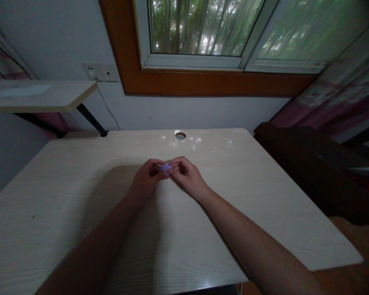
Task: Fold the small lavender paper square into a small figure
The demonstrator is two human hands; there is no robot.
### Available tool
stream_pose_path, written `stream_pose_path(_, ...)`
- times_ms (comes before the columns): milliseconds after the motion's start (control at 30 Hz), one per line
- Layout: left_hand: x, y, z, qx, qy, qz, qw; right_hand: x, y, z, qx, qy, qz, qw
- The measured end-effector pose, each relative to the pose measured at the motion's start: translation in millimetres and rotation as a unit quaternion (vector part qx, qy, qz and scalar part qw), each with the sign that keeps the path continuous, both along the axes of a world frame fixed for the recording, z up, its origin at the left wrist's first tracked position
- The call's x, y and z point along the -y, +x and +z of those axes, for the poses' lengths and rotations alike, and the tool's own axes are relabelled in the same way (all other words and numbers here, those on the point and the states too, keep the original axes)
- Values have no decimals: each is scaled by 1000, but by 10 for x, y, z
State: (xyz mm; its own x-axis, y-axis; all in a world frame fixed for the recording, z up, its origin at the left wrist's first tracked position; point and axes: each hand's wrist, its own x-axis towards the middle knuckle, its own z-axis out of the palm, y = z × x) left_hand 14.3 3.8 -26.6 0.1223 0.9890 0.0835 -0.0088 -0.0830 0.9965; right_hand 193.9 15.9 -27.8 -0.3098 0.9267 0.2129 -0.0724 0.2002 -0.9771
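A small, pale purple piece (165, 167), which looks like folded paper, is pinched between both my hands above the middle of the desk. My left hand (146, 177) grips its left side with thumb and fingertips. On the other side, my right hand (188, 174) holds the right edge, its fingers curled and the thumb below. The fingertips of the two hands nearly meet and cover much of the piece, so its full shape is hidden.
The light wood desk (221, 229) has a round cable hole (180, 136) near its back edge. A raised shelf (43, 96) on black legs stands at the left. Behind are a wall socket (100, 72) and a window (203, 28). Dark brown furniture (313, 164) borders the right.
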Motion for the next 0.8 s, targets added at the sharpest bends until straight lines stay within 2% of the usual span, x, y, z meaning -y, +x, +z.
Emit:
stream_pose_path(133, -9, -1, -21, -2, 6, 3, 1000, 0, 1, 9, 31, 2, -2, 1000)
stream_pose_path(600, 17, -6, -39, -29, 25, 7, 999, -12, -1, 35, 8, -17, -24, 1000)
stream_pose_path(800, 39, 5, 16, -11, 25, -7, 1000, -21, -2, 2, -5, -21, -22, 1000)
